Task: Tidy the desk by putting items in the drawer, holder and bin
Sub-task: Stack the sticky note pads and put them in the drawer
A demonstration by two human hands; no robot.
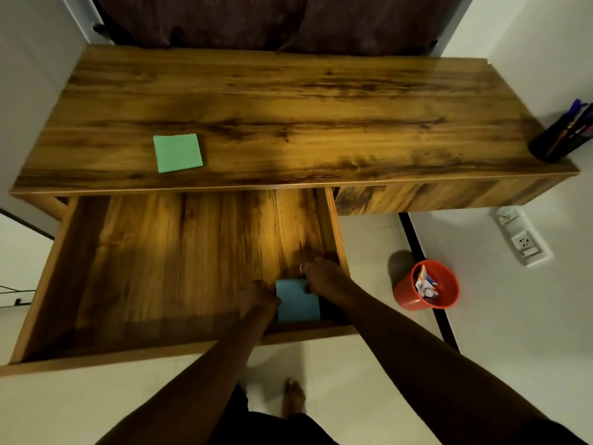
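Hidden and cut-off parts

The pen holder is clipped by the right edge; the bin scraps are too small to identify.

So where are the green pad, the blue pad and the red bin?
green pad (pixel 178 153), head view, middle of its top face.
blue pad (pixel 297 302), head view, bare face between the hands.
red bin (pixel 405 292), head view, outer wall on its left.

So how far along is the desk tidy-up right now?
Looks done: pens stand in the black holder and scraps sit in the orange bin. In hand: both the left hand and right hand are setting a blue sticky pad into the open drawer. Left: the green sticky pad lies on the desk, and the drawer needs closing.
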